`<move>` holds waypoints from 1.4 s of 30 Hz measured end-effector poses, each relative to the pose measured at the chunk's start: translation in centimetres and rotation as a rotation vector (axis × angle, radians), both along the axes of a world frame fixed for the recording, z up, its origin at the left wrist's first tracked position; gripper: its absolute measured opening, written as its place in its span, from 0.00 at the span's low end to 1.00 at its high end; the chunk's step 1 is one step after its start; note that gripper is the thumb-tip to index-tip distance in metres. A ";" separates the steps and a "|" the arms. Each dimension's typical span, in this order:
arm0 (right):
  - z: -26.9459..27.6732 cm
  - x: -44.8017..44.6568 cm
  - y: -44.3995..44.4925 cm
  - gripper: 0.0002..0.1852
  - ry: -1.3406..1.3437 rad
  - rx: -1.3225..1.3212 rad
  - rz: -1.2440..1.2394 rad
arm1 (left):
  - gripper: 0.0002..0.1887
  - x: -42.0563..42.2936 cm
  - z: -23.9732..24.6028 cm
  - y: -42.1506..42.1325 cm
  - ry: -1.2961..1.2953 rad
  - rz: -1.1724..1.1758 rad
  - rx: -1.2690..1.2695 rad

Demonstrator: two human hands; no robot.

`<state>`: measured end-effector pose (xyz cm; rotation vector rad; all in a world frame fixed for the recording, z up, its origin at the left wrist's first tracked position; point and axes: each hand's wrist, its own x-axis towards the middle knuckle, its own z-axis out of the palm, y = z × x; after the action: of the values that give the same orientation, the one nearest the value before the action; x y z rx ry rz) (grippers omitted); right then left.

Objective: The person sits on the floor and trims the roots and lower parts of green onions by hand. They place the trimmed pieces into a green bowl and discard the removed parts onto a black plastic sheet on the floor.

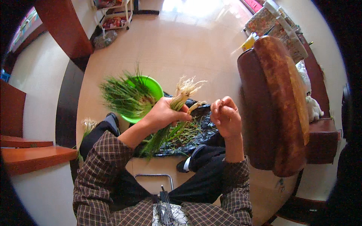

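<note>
My left hand (167, 113) is closed around a bunch of spring onions (181, 97), their pale roots pointing up and away and the green leaves hanging below the palm. One stalk (195, 106) sticks out apart from the bunch, by the thumb. To the right, my right hand (226, 115) is raised with curled fingers, and a small dark scrap shows at the fingertips. Beyond my left wrist, a bright green basin (155, 84) holds a heap of green-leaved stalks (127, 97). Under my hands, leaf trimmings (183, 132) lie on a black plastic sheet or bag (208, 132).
More spring onions (89, 125) lie beside my left knee. A brown rounded piece of furniture (271, 113) stands close on the right. A metal bar (154, 175) shows between my legs. At the far left stand a white trolley (113, 17) and a filled plastic bag (105, 39).
</note>
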<state>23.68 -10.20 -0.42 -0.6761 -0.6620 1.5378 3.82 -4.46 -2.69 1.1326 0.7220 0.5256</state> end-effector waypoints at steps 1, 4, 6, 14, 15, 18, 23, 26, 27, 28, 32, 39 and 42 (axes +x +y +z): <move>0.1 0.3 0.0 0.04 0.004 0.007 -0.002 | 0.09 0.0 0.0 0.1 0.017 0.000 -0.023; -0.5 0.4 -0.3 0.04 -0.834 -0.029 -0.043 | 0.10 -0.1 -0.1 0.3 -0.017 0.044 -0.127; -1.4 -0.1 -0.5 0.08 -1.327 -0.037 0.035 | 0.11 -0.2 -0.3 0.3 -0.061 0.076 -0.167; -3.1 -0.1 -0.5 0.12 -1.867 0.108 0.010 | 0.11 -0.8 0.1 0.8 -0.098 0.174 -0.261; -3.1 -0.2 -0.5 0.11 -1.839 0.123 0.006 | 0.11 -0.9 0.2 0.8 -0.100 0.180 -0.278; -2.5 -0.6 -0.4 0.11 -1.750 0.150 0.049 | 0.10 -0.9 0.3 0.6 -0.097 0.185 -0.365; -1.6 -1.4 -0.4 0.09 -1.083 0.033 0.137 | 0.10 -0.8 0.1 0.6 -0.124 0.175 -0.373; -1.4 -2.1 -0.5 0.09 -0.865 -0.020 0.210 | 0.09 -0.6 -0.1 0.6 -0.121 0.189 -0.379; -1.4 -2.3 -0.6 0.09 -0.834 -0.027 0.233 | 0.09 -0.5 -0.2 0.5 -0.116 0.195 -0.377; -1.4 -2.6 -0.5 0.09 -0.859 0.008 0.243 | 0.09 -0.5 -0.2 0.5 -0.114 0.193 -0.375; -1.7 -3.2 -0.4 0.10 -0.918 -0.008 0.247 | 0.10 -0.4 -0.5 0.4 -0.095 0.186 -0.351; -1.7 -3.1 -0.5 0.08 -0.737 -0.103 0.215 | 0.10 -0.2 -0.7 0.1 -0.084 0.098 -0.148; -2.0 -3.3 -0.4 0.08 -0.740 -0.111 0.193 | 0.11 0.1 -0.6 -0.2 -0.083 0.088 -0.092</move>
<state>20.41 -10.63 -2.41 -1.3210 -1.2231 1.4917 3.90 -4.68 -3.24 0.9912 0.7185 0.6042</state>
